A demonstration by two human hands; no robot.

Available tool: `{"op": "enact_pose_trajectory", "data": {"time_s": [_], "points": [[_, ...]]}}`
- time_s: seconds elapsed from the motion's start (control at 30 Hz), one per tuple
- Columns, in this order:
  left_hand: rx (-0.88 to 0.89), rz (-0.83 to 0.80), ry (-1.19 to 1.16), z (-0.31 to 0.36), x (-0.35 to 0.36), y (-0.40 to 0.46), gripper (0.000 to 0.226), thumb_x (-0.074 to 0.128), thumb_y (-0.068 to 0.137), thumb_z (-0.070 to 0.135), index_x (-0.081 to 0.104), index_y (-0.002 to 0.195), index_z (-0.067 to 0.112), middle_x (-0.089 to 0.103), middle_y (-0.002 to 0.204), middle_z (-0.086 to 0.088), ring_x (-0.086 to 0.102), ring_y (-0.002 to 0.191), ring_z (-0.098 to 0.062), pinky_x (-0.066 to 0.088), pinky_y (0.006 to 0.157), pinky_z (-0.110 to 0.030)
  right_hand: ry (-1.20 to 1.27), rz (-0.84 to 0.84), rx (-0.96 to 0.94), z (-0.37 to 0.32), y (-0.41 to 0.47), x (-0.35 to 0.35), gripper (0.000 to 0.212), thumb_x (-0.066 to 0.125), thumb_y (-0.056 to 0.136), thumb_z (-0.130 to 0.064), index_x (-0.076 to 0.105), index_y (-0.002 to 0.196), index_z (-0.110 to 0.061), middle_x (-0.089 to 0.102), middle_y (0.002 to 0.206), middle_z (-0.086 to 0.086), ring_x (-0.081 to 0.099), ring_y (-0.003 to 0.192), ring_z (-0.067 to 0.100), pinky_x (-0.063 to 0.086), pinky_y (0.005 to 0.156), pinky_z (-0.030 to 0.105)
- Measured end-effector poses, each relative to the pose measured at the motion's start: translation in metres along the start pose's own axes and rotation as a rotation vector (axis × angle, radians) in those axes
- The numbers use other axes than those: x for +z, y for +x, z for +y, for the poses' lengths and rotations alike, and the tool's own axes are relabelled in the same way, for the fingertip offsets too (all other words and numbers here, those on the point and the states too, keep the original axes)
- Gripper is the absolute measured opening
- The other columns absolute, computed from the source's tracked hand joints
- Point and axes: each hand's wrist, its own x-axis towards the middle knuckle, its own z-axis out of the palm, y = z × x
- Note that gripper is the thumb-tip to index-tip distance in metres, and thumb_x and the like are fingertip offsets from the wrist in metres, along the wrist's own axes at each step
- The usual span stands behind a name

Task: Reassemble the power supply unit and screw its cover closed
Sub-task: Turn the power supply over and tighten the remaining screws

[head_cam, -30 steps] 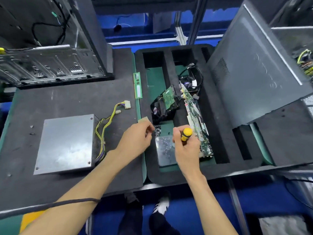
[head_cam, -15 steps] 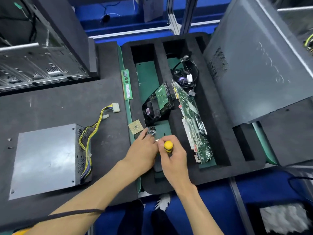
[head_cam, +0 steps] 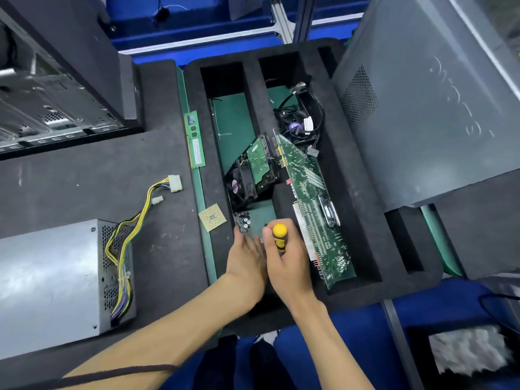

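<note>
The silver power supply unit (head_cam: 53, 280) lies on the black mat at the left, cover on, with its yellow and black cable bundle (head_cam: 132, 220) trailing toward two white plugs. My right hand (head_cam: 287, 263) grips a screwdriver with a yellow handle (head_cam: 279, 235), held upright over the foam tray. My left hand (head_cam: 247, 257) lies flat beside it, fingertips at a small pile of screws (head_cam: 243, 220) in the tray's near compartment. Whether the fingers hold a screw is hidden.
The black foam tray (head_cam: 363, 220) holds a green motherboard (head_cam: 312, 204), a hard drive with a fan (head_cam: 253, 173) and a cabled cooler (head_cam: 301, 122). A CPU chip (head_cam: 212, 217) and RAM stick (head_cam: 194, 139) lie left of it. A grey case panel (head_cam: 430, 108) leans at right; an open chassis (head_cam: 47, 88) stands back left.
Both hands have stayed over the screw compartment, my left hand flattening with its fingers nearer the screws. The view has shifted, sliding the power supply further left.
</note>
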Motion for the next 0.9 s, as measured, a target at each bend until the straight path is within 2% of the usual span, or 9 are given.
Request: {"op": "enact_pose_trajectory", "data": {"time_s": [0.1, 0.2, 0.33, 0.43, 0.5, 0.57, 0.63, 0.8, 0.9], "points": [[0.039, 0.017, 0.057, 0.008, 0.01, -0.006, 0.07, 0.028, 0.108, 0.035, -0.004, 0.159, -0.003, 0.004, 0.166, -0.027, 0.004, 0.154, -0.043, -0.004, 0.122, -0.061, 0.032, 0.008, 0.026, 0.003, 0.004, -0.004, 0.008, 0.047, 0.102, -0.04, 0.049, 0.095, -0.037, 0.053, 0.082, -0.009, 0.052, 0.072, 0.011, 0.045, 0.072, 0.017], [0.071, 0.05, 0.077, 0.007, 0.013, -0.008, 0.067, 0.023, 0.109, 0.031, -0.006, 0.156, -0.008, 0.002, 0.166, -0.027, 0.004, 0.155, -0.041, -0.002, 0.122, -0.06, 0.063, 0.044, 0.054, 0.004, 0.007, -0.006, 0.017, 0.047, 0.101, -0.041, 0.053, 0.091, -0.029, 0.053, 0.078, -0.014, 0.052, 0.073, 0.005, 0.045, 0.074, 0.017], [0.103, 0.046, 0.115, 0.008, 0.014, -0.012, 0.069, 0.025, 0.109, 0.032, -0.005, 0.155, -0.009, 0.004, 0.165, -0.029, 0.004, 0.154, -0.044, -0.003, 0.122, -0.062, 0.023, 0.055, 0.022, 0.007, 0.008, -0.007, 0.022, 0.047, 0.102, -0.038, 0.054, 0.09, -0.022, 0.053, 0.076, -0.007, 0.053, 0.072, 0.009, 0.046, 0.073, 0.021], [0.069, 0.12, -0.007, -0.008, 0.011, -0.01, 0.06, 0.036, 0.104, 0.027, 0.026, 0.153, -0.005, 0.036, 0.154, -0.027, 0.026, 0.148, -0.042, -0.004, 0.123, -0.061, -0.008, 0.058, 0.0, 0.01, 0.008, -0.009, 0.02, 0.047, 0.102, -0.038, 0.054, 0.091, -0.023, 0.055, 0.078, -0.001, 0.056, 0.074, 0.017, 0.05, 0.077, 0.032], [0.084, 0.264, -0.118, -0.033, 0.001, -0.003, 0.043, 0.044, 0.097, 0.02, 0.052, 0.137, 0.006, 0.057, 0.133, -0.015, 0.046, 0.132, -0.036, 0.01, 0.124, -0.055, -0.031, 0.05, 0.001, 0.012, 0.008, -0.009, 0.017, 0.045, 0.103, -0.04, 0.053, 0.094, -0.028, 0.056, 0.081, 0.003, 0.057, 0.077, 0.024, 0.051, 0.079, 0.044], [0.121, 0.368, -0.189, -0.061, -0.01, 0.006, 0.031, 0.048, 0.092, 0.014, 0.06, 0.12, 0.014, 0.063, 0.119, -0.007, 0.058, 0.116, -0.03, 0.034, 0.11, -0.042, -0.042, 0.057, -0.033, 0.012, 0.009, -0.009, 0.016, 0.045, 0.105, -0.04, 0.052, 0.095, -0.031, 0.054, 0.08, 0.001, 0.055, 0.075, 0.023, 0.051, 0.076, 0.044], [0.136, 0.432, -0.257, -0.084, -0.02, 0.014, 0.03, 0.048, 0.088, 0.008, 0.063, 0.114, 0.015, 0.067, 0.114, -0.006, 0.062, 0.108, -0.03, 0.043, 0.093, -0.038, -0.024, 0.06, -0.06, 0.011, 0.01, -0.01, 0.015, 0.045, 0.105, -0.039, 0.052, 0.095, -0.031, 0.052, 0.078, -0.001, 0.053, 0.072, 0.02, 0.049, 0.073, 0.037], [0.07, 0.536, -0.529, -0.115, -0.032, 0.023, 0.021, 0.051, 0.088, 0.014, 0.066, 0.103, 0.018, 0.072, 0.102, -0.006, 0.066, 0.097, -0.036, 0.055, 0.082, -0.04, -0.008, 0.075, -0.026, 0.012, 0.006, -0.009, 0.013, 0.045, 0.104, -0.042, 0.052, 0.095, -0.036, 0.053, 0.075, 0.001, 0.055, 0.071, 0.019, 0.049, 0.073, 0.032], [-0.039, 0.763, -0.72, -0.12, -0.031, 0.029, 0.009, 0.06, 0.086, 0.024, 0.059, 0.094, 0.019, 0.063, 0.086, 0.003, 0.062, 0.09, -0.029, 0.048, 0.073, -0.038, -0.005, 0.069, -0.015, 0.011, 0.006, -0.007, 0.019, 0.044, 0.103, -0.052, 0.051, 0.095, -0.036, 0.052, 0.075, 0.0, 0.053, 0.07, 0.016, 0.048, 0.072, 0.03]]}}
